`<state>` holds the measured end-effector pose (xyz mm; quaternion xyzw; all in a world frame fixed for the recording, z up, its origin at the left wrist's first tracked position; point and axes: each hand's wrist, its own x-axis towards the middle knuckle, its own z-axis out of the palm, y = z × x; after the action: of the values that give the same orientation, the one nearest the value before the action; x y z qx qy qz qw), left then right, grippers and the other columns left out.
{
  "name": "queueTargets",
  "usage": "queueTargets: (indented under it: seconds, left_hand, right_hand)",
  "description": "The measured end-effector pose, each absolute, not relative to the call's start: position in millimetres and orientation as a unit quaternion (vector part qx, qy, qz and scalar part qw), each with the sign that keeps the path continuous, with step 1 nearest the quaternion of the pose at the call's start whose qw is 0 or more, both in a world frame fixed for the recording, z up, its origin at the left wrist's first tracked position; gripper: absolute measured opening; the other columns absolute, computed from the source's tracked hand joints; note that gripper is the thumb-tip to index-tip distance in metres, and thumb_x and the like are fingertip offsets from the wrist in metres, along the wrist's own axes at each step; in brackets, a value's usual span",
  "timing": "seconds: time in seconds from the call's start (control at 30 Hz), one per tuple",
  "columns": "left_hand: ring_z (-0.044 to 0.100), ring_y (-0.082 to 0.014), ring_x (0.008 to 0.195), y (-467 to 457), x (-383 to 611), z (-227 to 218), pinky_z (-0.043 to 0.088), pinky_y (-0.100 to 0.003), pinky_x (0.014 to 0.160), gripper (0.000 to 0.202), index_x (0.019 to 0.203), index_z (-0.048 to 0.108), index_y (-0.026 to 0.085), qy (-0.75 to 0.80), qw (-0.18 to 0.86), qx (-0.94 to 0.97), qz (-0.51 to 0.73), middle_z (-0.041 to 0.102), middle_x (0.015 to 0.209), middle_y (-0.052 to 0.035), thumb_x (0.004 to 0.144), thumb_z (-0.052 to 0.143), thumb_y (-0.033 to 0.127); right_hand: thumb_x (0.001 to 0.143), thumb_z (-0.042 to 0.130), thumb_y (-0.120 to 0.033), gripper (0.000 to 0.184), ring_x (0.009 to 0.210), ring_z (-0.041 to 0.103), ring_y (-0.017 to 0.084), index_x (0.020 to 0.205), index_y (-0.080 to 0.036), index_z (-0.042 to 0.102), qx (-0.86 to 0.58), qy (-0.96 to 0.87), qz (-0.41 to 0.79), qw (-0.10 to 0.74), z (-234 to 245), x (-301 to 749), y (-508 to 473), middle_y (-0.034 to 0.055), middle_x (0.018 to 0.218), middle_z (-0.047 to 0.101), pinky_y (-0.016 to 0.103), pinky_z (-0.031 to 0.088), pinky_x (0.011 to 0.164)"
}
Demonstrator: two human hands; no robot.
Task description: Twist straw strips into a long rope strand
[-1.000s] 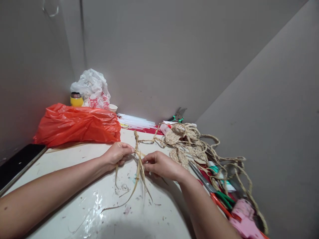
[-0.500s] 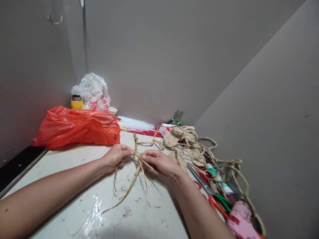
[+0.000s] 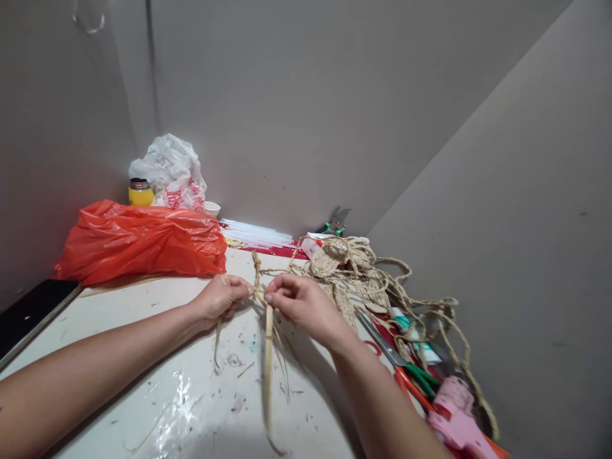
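Note:
Between my hands is a braided cord of dry, straw-coloured fibre, its loose strands fanning out toward me. My left hand is closed in a pinch on strands at the braid's near end, and a thin end dangles below it. Pinched in my right hand is a wide flat fibre strand, which hangs down over the table. Thinner strands trail behind that hand. The finished part of the cord runs back and right to a heap of braided cord.
A red plastic bag lies at the back left, near a dark phone-like slab. Behind are a yellow jar, glue sticks and pruning shears. Scissors and a pink glue gun lie at right.
My right hand has turned and now pinches the wide strand, which has swung from lower left to hanging straight down. My left hand keeps its pinch. The view has shifted slightly.

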<state>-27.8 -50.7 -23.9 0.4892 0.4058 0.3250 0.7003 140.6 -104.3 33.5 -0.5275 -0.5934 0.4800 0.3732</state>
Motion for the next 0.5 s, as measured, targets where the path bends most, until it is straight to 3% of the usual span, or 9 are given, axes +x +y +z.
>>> queueTargets:
  seconds: [0.23,0.5]
  left_hand:
    - [0.020,-0.0036,0.032,-53,-26,-23,0.014,-0.019,0.033,0.009,0.068,0.057,0.015,0.415,0.695,0.487,0.328,0.031,0.036,0.0098,0.065,0.061,0.023]
    - [0.020,-0.0032,0.032,-52,-26,-22,0.012,-0.019,0.033,0.014,0.066,0.055,0.016,0.413,0.691,0.494,0.330,0.031,0.038,0.0098,0.067,0.062,0.028]
  right_hand:
    - [0.074,0.053,-0.029,0.019,0.052,0.038,0.010,0.061,-0.016,0.055,-0.575,-0.649,0.358,0.347,-7,128,-91,-0.0039,0.054,0.045,0.022,0.029,0.049]
    - [0.076,0.053,-0.024,0.014,0.059,0.048,0.014,0.063,-0.019,0.056,-0.623,-0.679,0.174,0.347,-17,127,-91,-0.0012,0.062,0.054,0.023,0.037,0.056]
